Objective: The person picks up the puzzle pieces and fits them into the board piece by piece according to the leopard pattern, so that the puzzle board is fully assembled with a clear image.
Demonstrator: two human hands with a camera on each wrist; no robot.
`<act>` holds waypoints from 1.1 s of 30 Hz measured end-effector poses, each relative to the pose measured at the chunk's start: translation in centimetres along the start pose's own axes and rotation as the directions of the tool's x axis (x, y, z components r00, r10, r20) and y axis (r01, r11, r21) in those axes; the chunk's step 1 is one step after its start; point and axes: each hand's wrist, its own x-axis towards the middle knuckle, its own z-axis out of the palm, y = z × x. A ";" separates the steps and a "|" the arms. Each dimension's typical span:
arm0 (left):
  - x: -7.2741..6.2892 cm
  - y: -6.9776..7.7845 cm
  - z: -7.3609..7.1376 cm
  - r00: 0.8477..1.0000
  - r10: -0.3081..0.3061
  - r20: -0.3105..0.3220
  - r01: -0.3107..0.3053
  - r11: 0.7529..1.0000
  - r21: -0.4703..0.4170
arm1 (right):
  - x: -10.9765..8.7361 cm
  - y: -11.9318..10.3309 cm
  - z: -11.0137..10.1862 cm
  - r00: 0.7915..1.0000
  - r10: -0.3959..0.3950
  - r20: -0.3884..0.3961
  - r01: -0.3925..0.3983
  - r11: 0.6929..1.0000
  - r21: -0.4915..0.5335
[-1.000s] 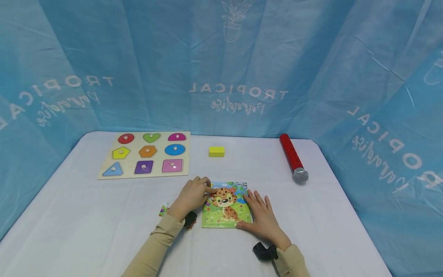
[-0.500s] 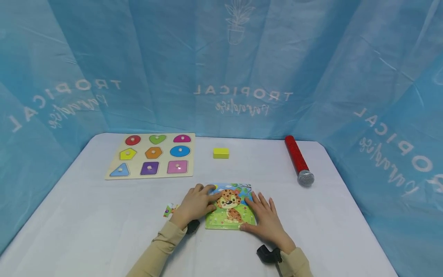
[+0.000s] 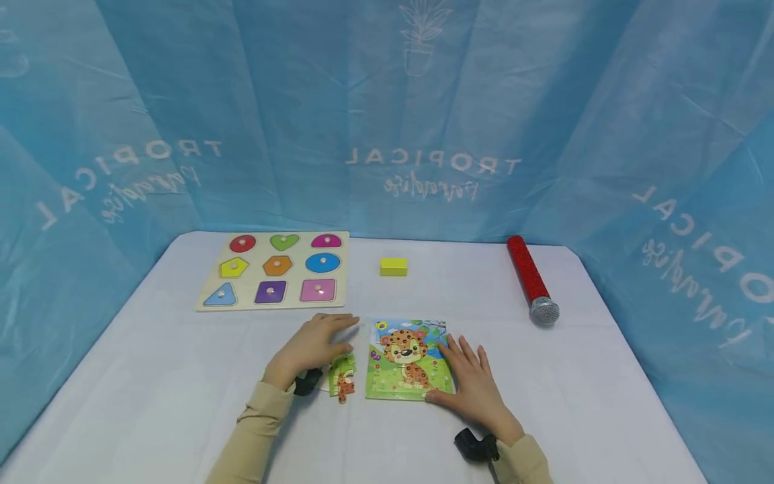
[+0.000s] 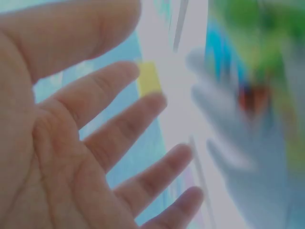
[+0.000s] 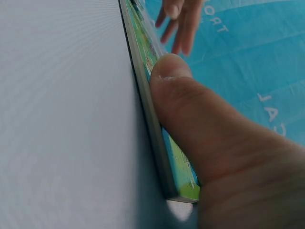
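Our left hand (image 3: 311,343) is spread wide, fingers extended, holding nothing, with the loose jigsaw pieces (image 3: 342,383) lying beneath and just beside it. Our right hand (image 3: 474,386) is fanned loosely, gripping nothing: its thumb rests on the lower right corner of the leopard jigsaw board (image 3: 405,359) and its fingers lie along the right edge. The board sits flat on the worktop (image 3: 151,390), between our hands.

We judge the step to be fitting jigsaw pieces. To do it well, we should keep light thumb pressure on the board, lift one piece by its rim, turn its picture to match, then press it flat without nudging its neighbours.

Counting, we have two hands and one leopard board; the loose pieces overlap and are partly hidden, so we cannot number them. Beyond our left hand lies one peg puzzle board (image 3: 293,275) with nine knobbed shapes (image 3: 278,267), in three rows of three. Ahead, between our hands, is one yellow block (image 3: 394,267); beyond our right hand, one red microphone (image 3: 527,272).
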 end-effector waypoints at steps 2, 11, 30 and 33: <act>-0.8 -1.1 -1.1 0.999 -0.047 -0.012 0.047 0.998 -0.040 | 0.0 0.1 0.0 1.000 0.007 -0.003 -0.007 1.000 -0.001; -3.4 -3.7 -2.8 0.988 -0.150 0.045 0.153 0.986 -0.062 | -0.2 0.1 -0.1 1.000 0.015 -0.014 -0.015 1.000 -0.002; -2.7 -4.4 -1.1 0.978 -0.098 -0.185 0.119 0.987 0.106 | -0.1 -0.2 0.4 1.000 0.020 0.011 -0.021 1.000 0.015; -2.6 -4.5 -1.1 0.971 -0.121 -0.206 0.151 0.978 0.141 | -0.1 -0.1 0.5 1.000 0.018 0.008 -0.018 1.000 0.016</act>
